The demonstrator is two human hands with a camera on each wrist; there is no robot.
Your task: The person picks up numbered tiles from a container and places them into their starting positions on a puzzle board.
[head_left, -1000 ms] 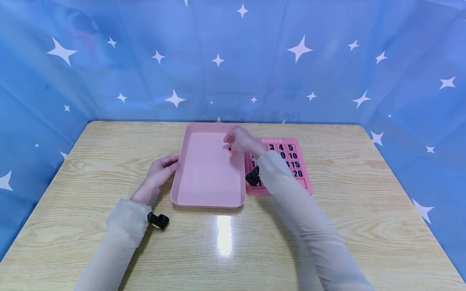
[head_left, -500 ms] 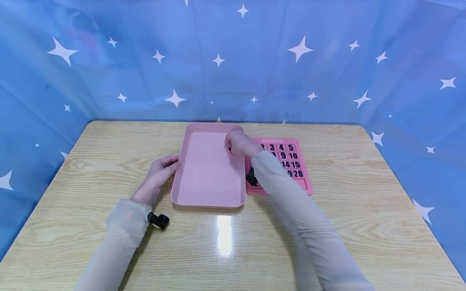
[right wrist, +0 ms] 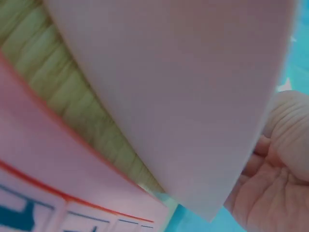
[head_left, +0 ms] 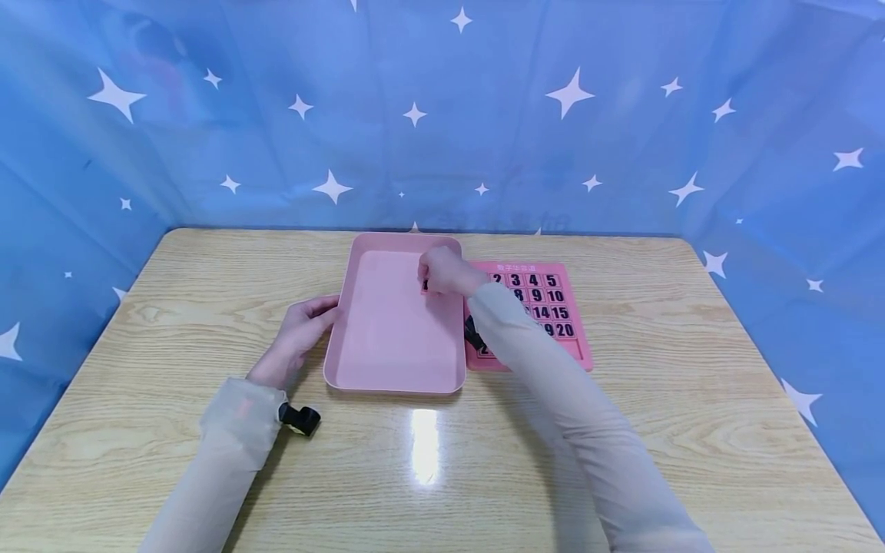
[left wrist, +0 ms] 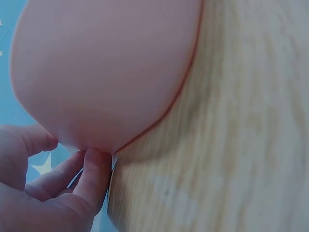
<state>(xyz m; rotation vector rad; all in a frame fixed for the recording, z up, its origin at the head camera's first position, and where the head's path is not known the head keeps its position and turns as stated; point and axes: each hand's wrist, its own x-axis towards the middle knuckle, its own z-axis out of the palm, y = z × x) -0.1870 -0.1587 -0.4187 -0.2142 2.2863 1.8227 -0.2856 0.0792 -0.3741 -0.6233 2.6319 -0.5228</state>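
Note:
In the head view, a shallow pink tray [head_left: 394,338] lies mid-table. My left hand [head_left: 300,330] touches its left side; the left wrist view has the fingertips [left wrist: 96,162] against the outer wall. Over the tray's far right part, my right hand [head_left: 445,270] pinches a small pink tile [head_left: 425,286] with a black mark, mostly covered by the fingers. From the right wrist, the tray wall [right wrist: 183,96] hides the fingertips and tile. Right of the tray lies a pink number board [head_left: 581,353] with black-numbered tiles, partly covered by my right sleeve.
The wooden table [head_left: 657,430] carries the tray and board side by side, close together. A blue curtain [head_left: 484,138] with white stars rises behind the table and along both sides. Black wrist cameras sit on both wrists.
My right hand dips slightly in the tray's far right part, then shifts a little left, still with the tile between its fingers. The left hand and tray stay in place.

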